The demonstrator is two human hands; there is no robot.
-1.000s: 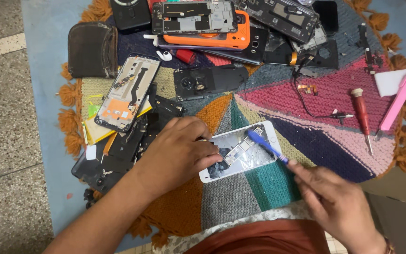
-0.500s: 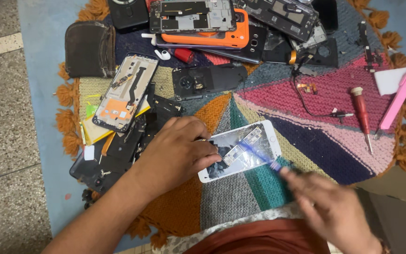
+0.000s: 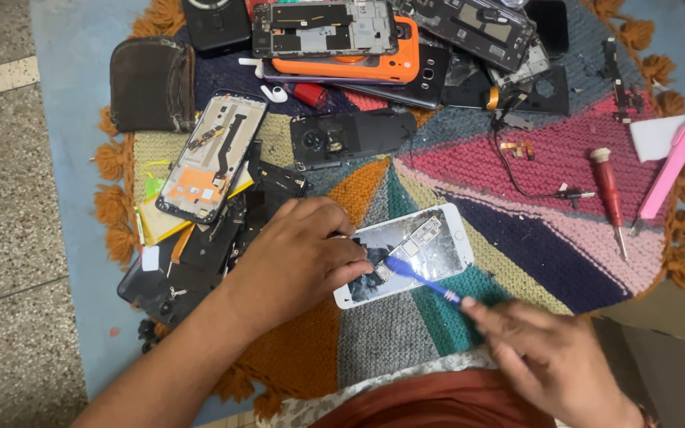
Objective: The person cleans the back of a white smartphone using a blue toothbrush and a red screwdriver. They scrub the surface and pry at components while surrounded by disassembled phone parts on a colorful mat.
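the opened white phone lies near the middle of the woven mat, just toward the person's edge, its circuit side up. the left hand rests on the phone's left end, fingers curled and pressed down to pin it flat. the right hand pinches the handle of a blue tool between thumb and fingertips, its tip touching the board near the left hand's fingertips — the hand is blurred, so the exact grip is hard to read. the step in hand looks like prying or loosening a small part inside the phone. the next move seems to call for a steady tip and a firm left hand, so the phone does not slide. a red screwdriver and a pink tool lie near the mat's right edge; stripped phones crowd its far edge.
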